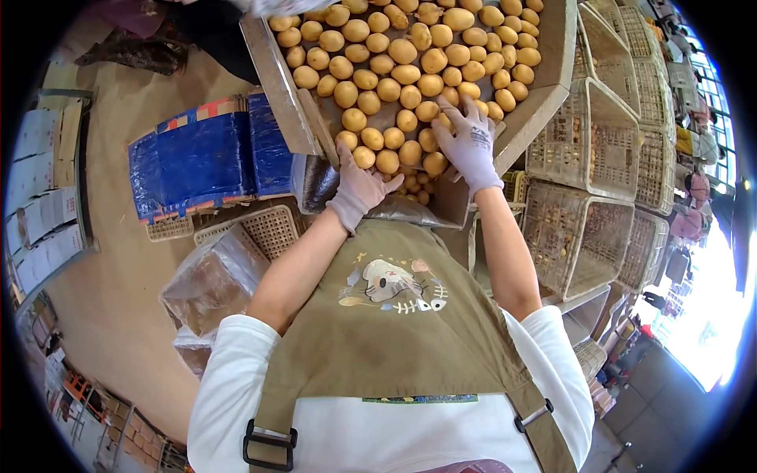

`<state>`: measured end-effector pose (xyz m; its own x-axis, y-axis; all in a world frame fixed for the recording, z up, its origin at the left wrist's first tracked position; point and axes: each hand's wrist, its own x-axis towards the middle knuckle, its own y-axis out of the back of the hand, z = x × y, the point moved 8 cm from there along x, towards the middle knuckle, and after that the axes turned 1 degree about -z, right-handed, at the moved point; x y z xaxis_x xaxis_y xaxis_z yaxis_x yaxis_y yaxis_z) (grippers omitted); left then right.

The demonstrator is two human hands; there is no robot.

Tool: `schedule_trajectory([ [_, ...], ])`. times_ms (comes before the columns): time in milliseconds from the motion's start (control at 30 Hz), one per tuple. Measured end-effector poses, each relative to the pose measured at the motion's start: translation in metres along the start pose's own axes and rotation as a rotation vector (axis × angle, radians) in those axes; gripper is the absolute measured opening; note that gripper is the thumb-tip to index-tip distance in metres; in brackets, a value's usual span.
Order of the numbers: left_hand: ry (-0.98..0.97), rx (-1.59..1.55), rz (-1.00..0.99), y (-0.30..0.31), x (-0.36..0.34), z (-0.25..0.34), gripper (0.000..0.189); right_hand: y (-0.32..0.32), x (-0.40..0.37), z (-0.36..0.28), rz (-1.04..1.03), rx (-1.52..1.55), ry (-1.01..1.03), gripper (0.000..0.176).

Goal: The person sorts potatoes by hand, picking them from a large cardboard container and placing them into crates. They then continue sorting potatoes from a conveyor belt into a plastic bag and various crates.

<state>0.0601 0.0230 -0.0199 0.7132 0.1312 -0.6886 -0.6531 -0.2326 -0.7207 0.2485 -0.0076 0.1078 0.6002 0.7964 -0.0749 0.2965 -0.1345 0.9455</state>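
Observation:
Many small yellow potatoes [406, 75] lie spread over a sloping tray with raised side boards [524, 130]. At the lower left corner of the tray, my left hand [361, 191], in a pale glove, is beside the nearest potatoes with its thumb stretched out. My right hand [471, 144], also gloved, rests at the right side with its fingers spread over several potatoes. Between the hands, below the tray's lip, more potatoes [416, 189] sit in a lined container close to my apron [386, 339]. Neither hand visibly grips a potato.
Stacked plastic crates [579, 142] stand close on the right, some with potatoes inside. To the left are blue-wrapped boxes [193, 162], a latticed crate [268, 232] and a clear plastic bag [209, 280]. Another person's dark clothing [213, 39] shows beyond the tray's upper left.

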Motion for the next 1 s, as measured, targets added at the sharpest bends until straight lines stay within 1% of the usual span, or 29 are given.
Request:
schedule_trajectory([
  [33, -0.009, 0.005, -0.015, 0.002, 0.003, 0.000, 0.094, -0.005, -0.002, -0.005, -0.052, -0.201, -0.007, 0.055],
  [133, -0.016, 0.033, -0.053, 0.001, 0.007, 0.000, 0.096, -0.022, -0.004, -0.003, -0.230, -0.083, -0.008, 0.059],
  [200, -0.015, 0.051, -0.070, 0.000, 0.003, 0.000, 0.097, -0.022, -0.003, 0.001, -0.272, -0.084, -0.004, 0.061],
  [267, 0.005, 0.022, -0.006, 0.001, 0.000, -0.001, 0.096, -0.023, -0.003, 0.004, -0.287, -0.058, -0.005, 0.061],
  [367, 0.003, 0.045, 0.106, 0.008, 0.000, -0.002, 0.091, -0.013, 0.017, 0.005, -0.294, 0.135, -0.024, 0.053],
  [400, -0.001, 0.065, 0.147, 0.015, 0.001, -0.003, 0.089, -0.006, 0.032, 0.001, -0.206, 0.212, -0.007, 0.037],
  [467, -0.036, 0.255, 0.175, 0.031, 0.008, -0.002, 0.091, 0.037, 0.021, -0.040, 0.523, -0.369, 0.266, 0.030],
  [500, -0.054, 0.350, 0.190, 0.033, 0.007, -0.001, 0.093, 0.030, 0.028, -0.039, 0.376, -0.292, 0.243, 0.030],
  [567, -0.120, 0.319, 0.008, 0.018, 0.008, 0.002, 0.088, 0.017, 0.041, -0.037, 0.085, -0.139, 0.195, 0.031],
  [600, -0.156, 0.300, -0.086, 0.007, 0.008, 0.005, 0.085, 0.011, 0.061, -0.027, -0.320, 0.198, -0.131, 0.041],
  [633, -0.194, 0.319, -0.117, -0.002, 0.005, 0.007, 0.082, 0.020, 0.077, -0.033, -0.149, 0.132, -0.025, 0.036],
  [667, -0.136, 0.249, -0.044, 0.000, 0.003, 0.004, 0.085, 0.029, 0.089, -0.042, 0.023, 0.066, 0.081, 0.032],
  [733, -0.023, 0.111, 0.100, -0.010, -0.013, 0.000, 0.090, 0.026, 0.113, -0.058, 0.092, -0.010, 0.126, 0.043],
  [767, -0.013, 0.071, 0.085, -0.007, -0.008, -0.003, 0.097, 0.006, 0.130, -0.063, -0.002, -0.236, 0.138, 0.049],
  [800, 0.000, -0.011, 0.054, -0.003, -0.001, -0.005, 0.098, 0.003, 0.139, -0.073, -0.146, -0.327, 0.066, 0.052],
  [867, 0.029, -0.180, -0.009, 0.000, 0.010, -0.009, 0.099, -0.003, 0.154, -0.064, -0.219, -0.224, 0.055, 0.055],
  [967, 0.020, -0.159, -0.044, -0.003, 0.011, -0.008, 0.101, 0.002, 0.145, -0.059, -0.280, -0.202, 0.119, 0.053],
  [1000, 0.016, -0.149, -0.058, -0.003, 0.012, -0.007, 0.101, 0.003, 0.140, -0.056, -0.267, -0.221, 0.077, 0.054],
])
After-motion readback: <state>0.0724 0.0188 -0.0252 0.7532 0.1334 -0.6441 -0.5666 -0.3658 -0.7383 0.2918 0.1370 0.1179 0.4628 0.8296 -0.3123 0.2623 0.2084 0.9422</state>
